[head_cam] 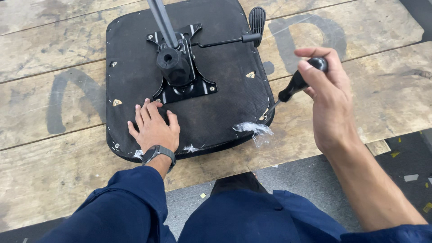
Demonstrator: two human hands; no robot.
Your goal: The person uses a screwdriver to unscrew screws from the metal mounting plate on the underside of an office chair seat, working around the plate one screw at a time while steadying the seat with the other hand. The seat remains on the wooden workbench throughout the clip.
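Screwdriver (294, 84) handle clamped in right hand (328, 99) fingers, tip at seat underside (225, 94) edge, 4 o'clock. Left hand (154, 127) flat, fingers spread, pressing seat at 7 o'clock.

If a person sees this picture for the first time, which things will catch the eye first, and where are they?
In the middle lies an upturned black chair seat on a worn wooden board, with a black metal mechanism plate bolted to its underside. The left hand presses flat on the seat's near edge. The right hand grips a black-handled screwdriver, its tip at the seat's right corner beside torn clear plastic.
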